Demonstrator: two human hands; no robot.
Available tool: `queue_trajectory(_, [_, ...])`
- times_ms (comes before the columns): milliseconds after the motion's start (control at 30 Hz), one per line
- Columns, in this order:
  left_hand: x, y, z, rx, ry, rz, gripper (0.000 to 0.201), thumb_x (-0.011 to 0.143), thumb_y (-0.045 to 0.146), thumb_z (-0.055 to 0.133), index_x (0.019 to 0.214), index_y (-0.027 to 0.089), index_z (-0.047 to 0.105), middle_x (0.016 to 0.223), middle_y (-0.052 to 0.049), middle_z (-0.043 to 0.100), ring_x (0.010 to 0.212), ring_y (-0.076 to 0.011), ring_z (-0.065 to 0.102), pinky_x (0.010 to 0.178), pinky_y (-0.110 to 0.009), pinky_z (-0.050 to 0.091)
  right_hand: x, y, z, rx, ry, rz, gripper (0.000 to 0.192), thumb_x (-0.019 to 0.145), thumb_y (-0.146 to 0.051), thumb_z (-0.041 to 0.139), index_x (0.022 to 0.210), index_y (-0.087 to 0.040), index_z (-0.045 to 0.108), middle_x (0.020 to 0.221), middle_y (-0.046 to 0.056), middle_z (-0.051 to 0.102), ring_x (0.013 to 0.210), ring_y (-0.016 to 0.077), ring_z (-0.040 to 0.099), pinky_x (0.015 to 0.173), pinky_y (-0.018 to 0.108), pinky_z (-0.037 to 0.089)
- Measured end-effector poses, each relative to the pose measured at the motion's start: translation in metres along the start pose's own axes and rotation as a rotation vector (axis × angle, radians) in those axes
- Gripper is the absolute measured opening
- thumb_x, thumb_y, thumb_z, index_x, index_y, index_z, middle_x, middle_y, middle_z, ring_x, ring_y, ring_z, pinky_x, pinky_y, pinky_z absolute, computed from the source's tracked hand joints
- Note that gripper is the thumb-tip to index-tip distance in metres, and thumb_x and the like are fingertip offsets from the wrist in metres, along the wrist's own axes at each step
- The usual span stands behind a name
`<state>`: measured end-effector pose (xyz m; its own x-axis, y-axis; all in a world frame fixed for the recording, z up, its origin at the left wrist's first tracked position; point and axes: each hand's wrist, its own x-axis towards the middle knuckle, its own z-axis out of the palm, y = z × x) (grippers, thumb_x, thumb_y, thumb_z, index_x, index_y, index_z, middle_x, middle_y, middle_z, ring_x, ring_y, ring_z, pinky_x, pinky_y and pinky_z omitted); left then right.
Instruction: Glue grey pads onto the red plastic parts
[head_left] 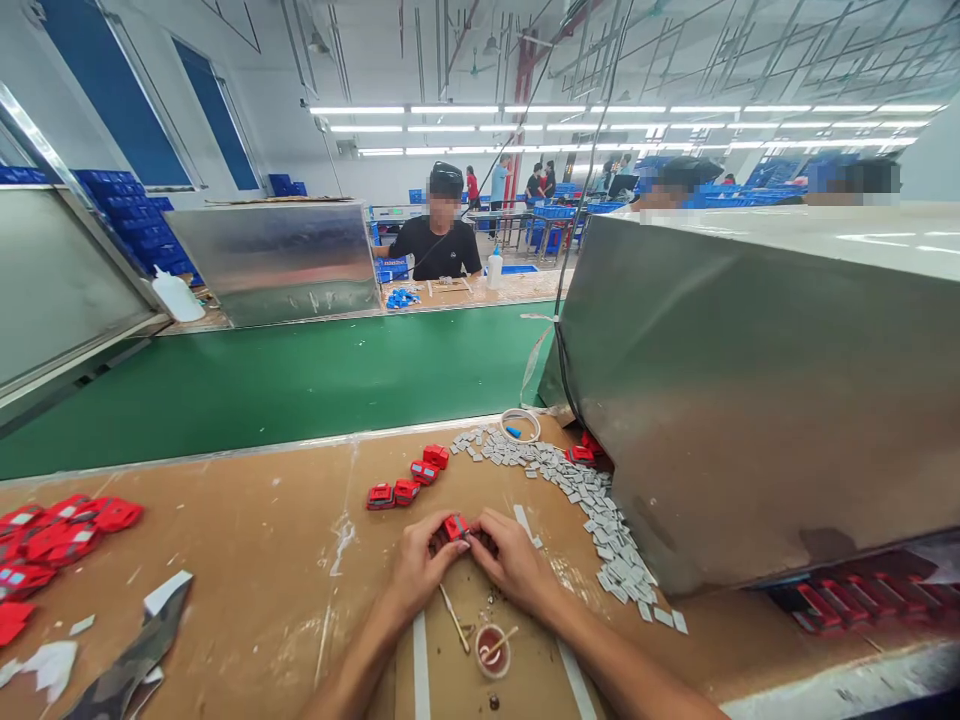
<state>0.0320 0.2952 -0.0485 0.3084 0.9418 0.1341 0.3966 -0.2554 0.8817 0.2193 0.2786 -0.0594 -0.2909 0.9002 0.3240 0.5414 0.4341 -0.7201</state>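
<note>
My left hand [420, 562] and my right hand [513, 562] meet over the brown worktop [262, 560] and pinch one small red part [455, 526] between their fingertips. Just beyond them lies a short row of similar red parts [409, 478]. A long spill of small grey tiles [592, 510] runs from the far middle down past my right hand. Near my wrists stand a small round cup of glue [493, 650] with a stick in it and a loose wooden stick [454, 618].
A big metal housing [750, 400] fills the right side, with red parts [847, 600] under it. A heap of red parts [52, 550] lies at left. A green conveyor belt [300, 375] runs beyond the worktop; a person in black [437, 240] sits across it.
</note>
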Motion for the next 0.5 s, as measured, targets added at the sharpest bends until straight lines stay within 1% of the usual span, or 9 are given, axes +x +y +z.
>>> queue_trajectory(133, [0.0007,0.0026,0.001,-0.043,-0.008,-0.053,0.041,0.084,0.038,0.07,0.118,0.014,0.071,0.09,-0.008,0.079,0.074,-0.0199,0.069,0.069,-0.028,0.054,0.0004,0.0005,-0.0014,0.061,0.012,0.013,0.011,0.095,-0.015,0.054,0.093,-0.018,0.064,0.083,0.004,0.065,0.072,0.0173,0.06,0.065,0.027,0.045])
queue_trajectory(200, [0.0013,0.0038,0.0015,-0.074,-0.004,-0.059,0.04,0.084,0.036,0.07,0.117,0.014,0.072,0.095,-0.008,0.079,0.077,-0.0197,0.069,0.072,-0.028,0.054,0.0003,0.0012,-0.0026,0.076,0.016,0.015,0.01,0.095,-0.017,0.054,0.093,-0.019,0.064,0.082,0.004,0.064,0.071,0.0169,0.059,0.064,0.027,0.044])
queue_trajectory(333, [0.0018,0.0053,0.0019,-0.132,0.012,-0.046,0.04,0.081,0.034,0.072,0.115,0.014,0.073,0.109,-0.012,0.077,0.09,-0.0225,0.071,0.08,-0.03,0.056,-0.0001,0.0018,-0.0054,0.07,0.025,-0.004,0.009,0.095,-0.018,0.054,0.094,-0.018,0.063,0.081,0.003,0.062,0.07,0.0167,0.058,0.063,0.027,0.043])
queue_trajectory(500, [0.0005,0.0041,0.0026,-0.142,0.002,-0.061,0.041,0.083,0.035,0.071,0.118,0.015,0.072,0.107,-0.011,0.078,0.09,-0.0229,0.072,0.082,-0.032,0.058,-0.0006,0.0001,-0.0065,0.07,0.039,-0.032,0.008,0.096,-0.018,0.055,0.091,-0.019,0.062,0.08,0.003,0.06,0.068,0.0165,0.057,0.061,0.027,0.043])
